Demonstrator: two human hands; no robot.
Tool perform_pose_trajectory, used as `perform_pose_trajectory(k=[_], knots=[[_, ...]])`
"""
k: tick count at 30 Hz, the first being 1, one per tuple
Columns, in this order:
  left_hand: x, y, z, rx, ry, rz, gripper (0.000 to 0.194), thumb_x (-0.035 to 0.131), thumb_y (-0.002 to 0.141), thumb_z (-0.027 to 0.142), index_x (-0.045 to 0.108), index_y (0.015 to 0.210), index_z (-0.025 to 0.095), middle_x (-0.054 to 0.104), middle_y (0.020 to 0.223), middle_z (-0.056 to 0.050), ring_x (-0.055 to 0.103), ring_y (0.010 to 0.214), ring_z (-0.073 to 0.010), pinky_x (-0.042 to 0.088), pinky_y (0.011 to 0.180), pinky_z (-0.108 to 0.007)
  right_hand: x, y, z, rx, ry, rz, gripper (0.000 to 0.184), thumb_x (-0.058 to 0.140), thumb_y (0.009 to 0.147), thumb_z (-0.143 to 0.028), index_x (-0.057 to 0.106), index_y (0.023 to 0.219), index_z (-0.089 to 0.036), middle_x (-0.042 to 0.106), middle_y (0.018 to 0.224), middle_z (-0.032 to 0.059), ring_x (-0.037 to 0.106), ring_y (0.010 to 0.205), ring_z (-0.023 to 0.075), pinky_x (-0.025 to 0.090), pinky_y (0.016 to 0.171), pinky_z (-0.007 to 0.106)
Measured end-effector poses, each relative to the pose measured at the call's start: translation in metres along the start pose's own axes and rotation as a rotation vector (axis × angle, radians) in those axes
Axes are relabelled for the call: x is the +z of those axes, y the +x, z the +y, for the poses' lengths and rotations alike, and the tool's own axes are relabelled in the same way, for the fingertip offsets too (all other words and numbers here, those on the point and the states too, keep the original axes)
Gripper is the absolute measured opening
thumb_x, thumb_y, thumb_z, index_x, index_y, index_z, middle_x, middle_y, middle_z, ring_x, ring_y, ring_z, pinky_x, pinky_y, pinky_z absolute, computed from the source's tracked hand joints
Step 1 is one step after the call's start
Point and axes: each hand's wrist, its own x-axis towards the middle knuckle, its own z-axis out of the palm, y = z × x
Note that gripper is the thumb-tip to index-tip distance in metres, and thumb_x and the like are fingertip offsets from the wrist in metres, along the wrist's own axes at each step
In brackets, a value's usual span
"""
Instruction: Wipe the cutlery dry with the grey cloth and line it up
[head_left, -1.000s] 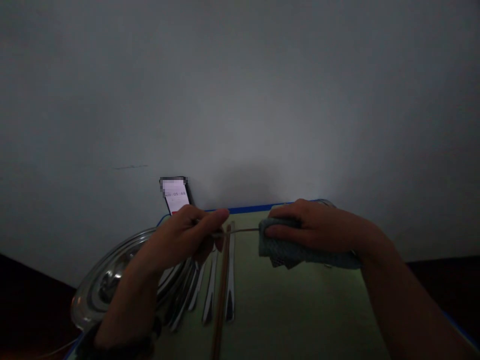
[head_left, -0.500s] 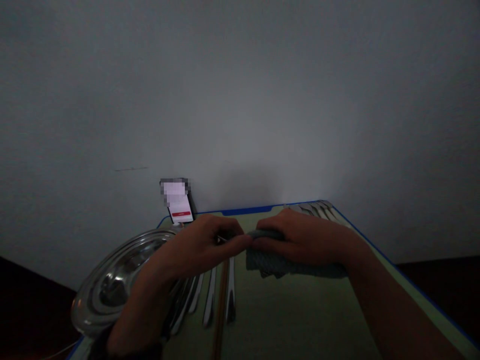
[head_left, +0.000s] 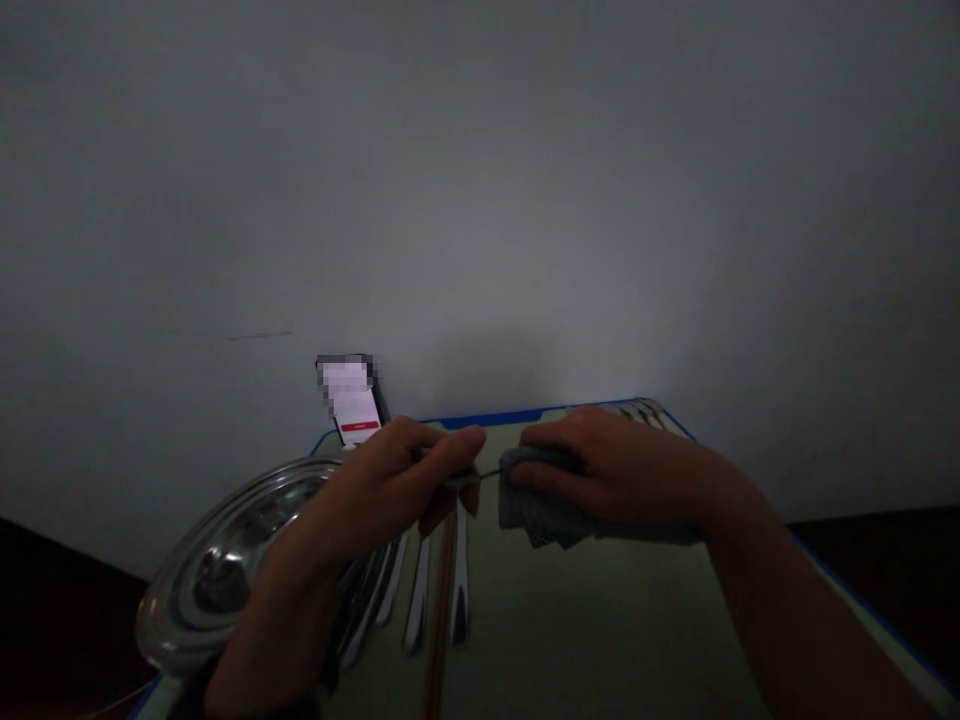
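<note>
My left hand is closed in a pinch on one end of a thin metal utensil, held level above the table. My right hand is wrapped round a grey-blue cloth folded over the other end of that utensil. Only a short bare piece of the handle shows between the two hands. Under my hands several metal utensils and a wooden stick lie in a row on the pale green mat.
A shiny metal bowl sits at the left edge of the mat. A lit phone leans against the grey wall behind. More metal cutlery lies at the far right corner. The mat has a blue border.
The cloth slid along the utensil toward my left hand until the hands met, then drew back a little, baring a short piece of the handle again.
</note>
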Motion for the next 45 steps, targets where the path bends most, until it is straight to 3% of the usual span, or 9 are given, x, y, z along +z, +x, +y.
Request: perform_pose_trajectory(k=[5, 8, 12, 17, 22, 27, 32, 38, 45], knots=[[0.003, 0.002, 0.007, 0.032, 0.256, -0.096, 0.041, 0.042, 0.085, 0.043, 0.059, 0.062, 0.014, 0.043, 0.048, 0.005, 0.039, 0.044, -0.0071, 0.029, 0.04, -0.017, 0.006, 0.005, 0.003, -0.027, -0.005, -0.033, 0.036, 0.037, 0.087, -0.045, 0.059, 0.077, -0.018, 0.06, 0.066, 0.0012, 0.051, 0.056, 0.0106, 0.03, 0.052, 0.023], [0.001, 0.005, 0.006, 0.084, 0.382, -0.1, 0.03, 0.046, 0.083, 0.038, 0.063, 0.071, 0.016, 0.053, 0.059, 0.004, 0.048, 0.055, -0.0092, 0.035, 0.049, -0.017, 0.009, 0.008, 0.01, -0.028, -0.005, -0.046, 0.039, 0.036, 0.087, -0.046, 0.06, 0.078, -0.017, 0.061, 0.068, 0.0029, 0.053, 0.06, 0.0123, 0.033, 0.056, 0.023], [-0.009, 0.004, -0.003, 0.105, 0.349, -0.042, 0.022, 0.049, 0.083, 0.034, 0.064, 0.084, 0.019, 0.064, 0.075, 0.002, 0.057, 0.066, -0.0111, 0.043, 0.06, -0.019, 0.007, 0.007, 0.016, 0.031, -0.01, -0.036, 0.039, 0.037, 0.086, -0.048, 0.062, 0.085, -0.017, 0.064, 0.076, 0.0057, 0.056, 0.067, 0.0154, 0.036, 0.059, 0.025], [-0.02, -0.005, -0.009, 0.134, 0.278, 0.019, 0.019, 0.053, 0.08, 0.034, 0.063, 0.089, 0.021, 0.065, 0.084, 0.001, 0.061, 0.073, -0.0124, 0.048, 0.066, -0.02, -0.006, -0.003, 0.015, 0.124, 0.052, -0.002, 0.038, 0.041, 0.085, -0.049, 0.064, 0.088, -0.018, 0.065, 0.075, 0.0038, 0.057, 0.063, 0.014, 0.036, 0.055, 0.024], [-0.017, -0.012, -0.008, 0.181, 0.24, 0.026, 0.014, 0.057, 0.077, 0.029, 0.06, 0.087, 0.019, 0.063, 0.079, 0.001, 0.061, 0.069, -0.0116, 0.05, 0.061, -0.019, -0.009, -0.008, 0.01, 0.099, 0.087, 0.006, 0.035, 0.042, 0.085, -0.047, 0.062, 0.081, -0.018, 0.062, 0.067, 0.0007, 0.054, 0.057, 0.0114, 0.034, 0.052, 0.023], [-0.014, -0.008, -0.007, 0.23, 0.257, 0.024, 0.008, 0.055, 0.078, 0.023, 0.059, 0.078, 0.017, 0.057, 0.065, 0.004, 0.052, 0.055, -0.0076, 0.043, 0.05, -0.015, -0.007, -0.007, 0.007, 0.102, 0.051, 0.023, 0.034, 0.043, 0.084, -0.047, 0.062, 0.08, -0.018, 0.061, 0.067, 0.0009, 0.054, 0.057, 0.0117, 0.034, 0.053, 0.023], [-0.004, 0.003, -0.002, 0.251, 0.358, 0.083, 0.008, 0.054, 0.076, 0.02, 0.06, 0.079, 0.015, 0.057, 0.069, 0.001, 0.051, 0.059, -0.0097, 0.042, 0.054, -0.019, 0.0, 0.0, 0.005, 0.074, -0.041, 0.047, 0.036, 0.041, 0.085, -0.048, 0.062, 0.087, -0.019, 0.064, 0.074, 0.0044, 0.056, 0.065, 0.0151, 0.033, 0.056, 0.025], [0.009, 0.012, -0.002, 0.274, 0.412, 0.031, 0.013, 0.052, 0.074, 0.017, 0.062, 0.081, 0.014, 0.06, 0.075, -0.001, 0.053, 0.065, -0.0113, 0.042, 0.058, -0.02, 0.011, 0.009, 0.006, -0.023, -0.042, -0.02, 0.034, 0.036, 0.088, -0.041, 0.059, 0.084, -0.017, 0.063, 0.076, 0.0054, 0.055, 0.068, 0.0157, 0.034, 0.059, 0.026], [-0.009, 0.003, -0.004, 0.153, 0.304, 0.027, 0.02, 0.051, 0.078, 0.026, 0.063, 0.066, 0.015, 0.056, 0.053, 0.004, 0.05, 0.049, -0.0079, 0.037, 0.047, -0.016, 0.002, 0.006, 0.011, 0.005, 0.032, -0.046, 0.038, 0.035, 0.088, -0.046, 0.06, 0.085, -0.017, 0.063, 0.076, 0.0048, 0.055, 0.068, 0.0147, 0.035, 0.06, 0.025]])
